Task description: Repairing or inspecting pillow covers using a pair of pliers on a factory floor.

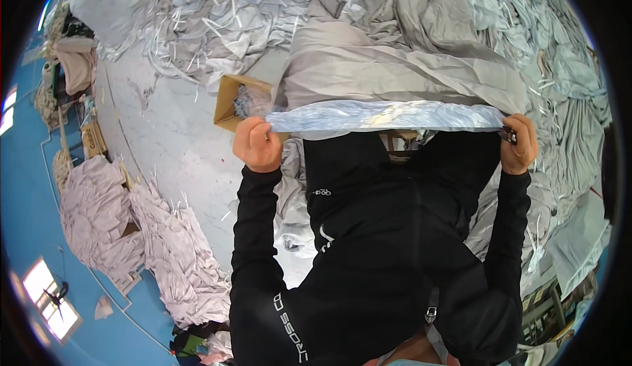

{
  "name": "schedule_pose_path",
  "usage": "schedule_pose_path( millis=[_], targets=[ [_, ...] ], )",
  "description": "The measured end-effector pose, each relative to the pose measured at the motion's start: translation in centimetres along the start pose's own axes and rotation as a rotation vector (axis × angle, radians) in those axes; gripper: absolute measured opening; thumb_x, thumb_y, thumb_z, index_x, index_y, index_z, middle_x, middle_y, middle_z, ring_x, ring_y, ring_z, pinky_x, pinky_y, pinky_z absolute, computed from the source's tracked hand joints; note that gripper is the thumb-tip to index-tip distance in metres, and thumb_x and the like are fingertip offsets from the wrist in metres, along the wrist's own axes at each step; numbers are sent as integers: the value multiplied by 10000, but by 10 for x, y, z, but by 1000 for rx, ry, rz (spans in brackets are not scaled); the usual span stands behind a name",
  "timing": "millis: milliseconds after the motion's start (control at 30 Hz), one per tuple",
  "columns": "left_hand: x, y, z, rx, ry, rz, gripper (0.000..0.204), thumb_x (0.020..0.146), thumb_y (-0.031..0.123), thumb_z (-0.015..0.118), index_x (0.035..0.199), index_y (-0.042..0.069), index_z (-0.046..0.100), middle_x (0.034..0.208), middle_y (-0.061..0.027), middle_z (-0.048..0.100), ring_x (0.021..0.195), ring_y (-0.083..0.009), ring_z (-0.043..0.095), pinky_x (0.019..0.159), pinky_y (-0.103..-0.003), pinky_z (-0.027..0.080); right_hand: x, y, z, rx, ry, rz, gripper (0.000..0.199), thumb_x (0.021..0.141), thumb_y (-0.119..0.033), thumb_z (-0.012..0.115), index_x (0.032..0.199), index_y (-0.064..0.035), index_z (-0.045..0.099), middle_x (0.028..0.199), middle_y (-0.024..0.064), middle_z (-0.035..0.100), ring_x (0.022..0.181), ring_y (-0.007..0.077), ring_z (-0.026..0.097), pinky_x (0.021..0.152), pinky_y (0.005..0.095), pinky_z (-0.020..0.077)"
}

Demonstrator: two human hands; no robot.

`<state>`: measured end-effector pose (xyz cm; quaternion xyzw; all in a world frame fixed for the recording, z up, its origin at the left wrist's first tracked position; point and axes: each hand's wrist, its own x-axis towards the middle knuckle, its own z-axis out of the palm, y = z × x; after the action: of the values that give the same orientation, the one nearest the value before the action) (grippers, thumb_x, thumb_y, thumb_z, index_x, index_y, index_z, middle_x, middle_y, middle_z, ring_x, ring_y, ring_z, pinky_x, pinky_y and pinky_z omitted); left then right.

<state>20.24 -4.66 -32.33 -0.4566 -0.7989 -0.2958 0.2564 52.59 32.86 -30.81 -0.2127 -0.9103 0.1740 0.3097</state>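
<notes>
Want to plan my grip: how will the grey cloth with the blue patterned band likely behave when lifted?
The grey cloth is probably floppy, as it lies in soft folds. The blue patterned band would likely sag if released, since the left hand and right hand hold its ends out. Being broad, the cloth may drag.

Bright, even light in here; lower-left window burns out white, far-left window glares too. Soft shadows in folds of the grey fabric, upper centre. Blue wall bows at left, rim smeared, corners black; middle fairly sharp.
</notes>
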Motion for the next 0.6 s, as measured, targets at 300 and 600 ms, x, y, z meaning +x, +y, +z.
schedule_pose_path(
  millis=[300, 600],
  targets=[
    [59, -28, 13, -871, -166, -868, 102, 833, -60, 617, 868, 22, 569, 896, -40, 651, 776, -88, 583, 726, -214, 451, 43, 37, -9, 394, -107, 489, 27, 912, -31, 587, 927, -9, 582, 866, -32, 576, 731, 27, 458, 638, 172, 349],
    [73, -70, 59, -982, -358, -955, 94, 874, 14, 646, 967, 0, 640, 846, 16, 638, 749, -35, 551, 720, -172, 425, 63, 68, 34, 441, -73, 548, 98, 889, -85, 662, 859, -9, 608, 753, -73, 537, 705, 5, 442, 643, 160, 356]
  ],
)
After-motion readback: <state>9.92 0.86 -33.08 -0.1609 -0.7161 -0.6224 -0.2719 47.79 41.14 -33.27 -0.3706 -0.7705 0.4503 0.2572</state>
